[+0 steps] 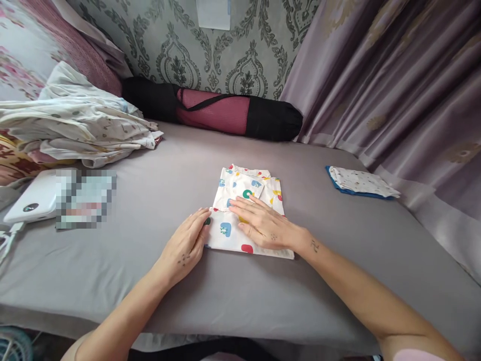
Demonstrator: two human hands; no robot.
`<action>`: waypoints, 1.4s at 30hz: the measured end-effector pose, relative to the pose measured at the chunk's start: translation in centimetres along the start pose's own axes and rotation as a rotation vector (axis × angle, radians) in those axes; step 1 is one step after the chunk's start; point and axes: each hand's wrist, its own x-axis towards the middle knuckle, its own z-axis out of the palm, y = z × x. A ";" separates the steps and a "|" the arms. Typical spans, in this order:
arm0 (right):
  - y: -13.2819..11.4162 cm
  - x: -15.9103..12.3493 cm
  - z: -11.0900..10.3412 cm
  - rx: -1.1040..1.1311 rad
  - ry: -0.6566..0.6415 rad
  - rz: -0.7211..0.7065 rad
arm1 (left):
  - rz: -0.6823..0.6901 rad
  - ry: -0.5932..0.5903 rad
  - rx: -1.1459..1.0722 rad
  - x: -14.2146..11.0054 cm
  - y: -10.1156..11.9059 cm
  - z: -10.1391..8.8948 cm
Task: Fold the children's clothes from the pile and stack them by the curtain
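Note:
A white garment [229, 235] with blue, red, yellow and green printed shapes lies partly folded on the grey sheet in front of me. My right hand [263, 223] rests flat on top of it, fingers stretched out toward its middle. At the garment's left edge is my left hand [186, 240], its fingers extended and the fingertips touching the cloth. Neither hand grips anything. Part of the garment is hidden beneath my right hand.
The grey-sheeted bed [180, 301] spreads around the garment. Folded white and blue clothes [363, 183] lie at right, near the purple curtain [376, 75]. A clothes pile [86, 120], a white power bank [37, 195] and a blurred-out device are at left. A black-and-pink rolled bag [214, 110] lies along the wall.

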 end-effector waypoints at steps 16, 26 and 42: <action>-2.1 2.2 1.6 -0.039 -0.077 -0.011 | -0.224 0.132 -0.153 0.0 -0.7 -0.5; -3.6 4.3 5.0 0.050 -0.077 -0.043 | -0.372 0.110 -0.147 0.1 -0.6 -0.8; 4.5 -6.4 -1.3 0.169 0.452 0.524 | 0.362 -0.264 0.148 1.0 -0.9 -1.5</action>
